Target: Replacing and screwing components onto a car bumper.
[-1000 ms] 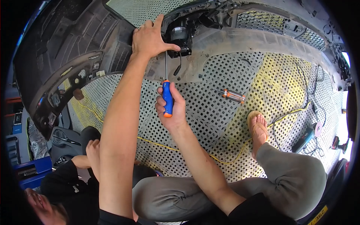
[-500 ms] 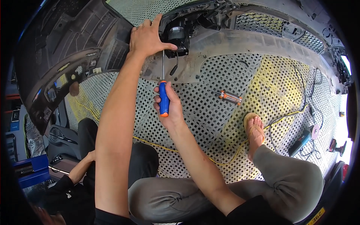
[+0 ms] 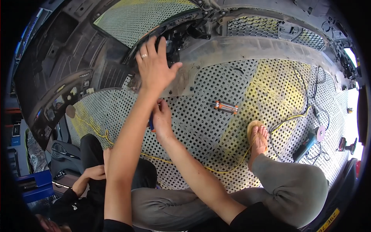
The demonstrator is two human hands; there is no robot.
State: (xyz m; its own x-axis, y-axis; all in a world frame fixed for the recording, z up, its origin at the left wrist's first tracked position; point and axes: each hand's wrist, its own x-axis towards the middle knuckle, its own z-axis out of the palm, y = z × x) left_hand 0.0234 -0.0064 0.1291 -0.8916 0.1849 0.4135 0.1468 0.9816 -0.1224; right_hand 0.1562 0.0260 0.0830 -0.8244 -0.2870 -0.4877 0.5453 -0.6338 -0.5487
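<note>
Grey and yellow plastic makes the floor (image 3: 216, 131), full of small square holes. Across its far and left sides lies the bumper (image 3: 235, 47), with its dirty inner face visible. At the right, beyond the person's foot (image 3: 259, 141), a green grinder (image 3: 304, 149) rests, well apart from the work.

The left hand (image 3: 154, 71) is open, fingers spread, over the black part (image 3: 172, 48); I cannot tell if they touch. Nearer, beside the left forearm (image 3: 129, 143), the right hand (image 3: 163, 120) is closed around the screwdriver (image 3: 151, 123).

As the black part sits at the far middle of the bumper, I judge the work there unfinished; whether any screw is loose or tight, I cannot see. To the right, an orange-ended tool (image 3: 226, 107) lies unused. Only a little of the screwdriver's blue-and-orange handle shows, and its tip is hidden.
</note>
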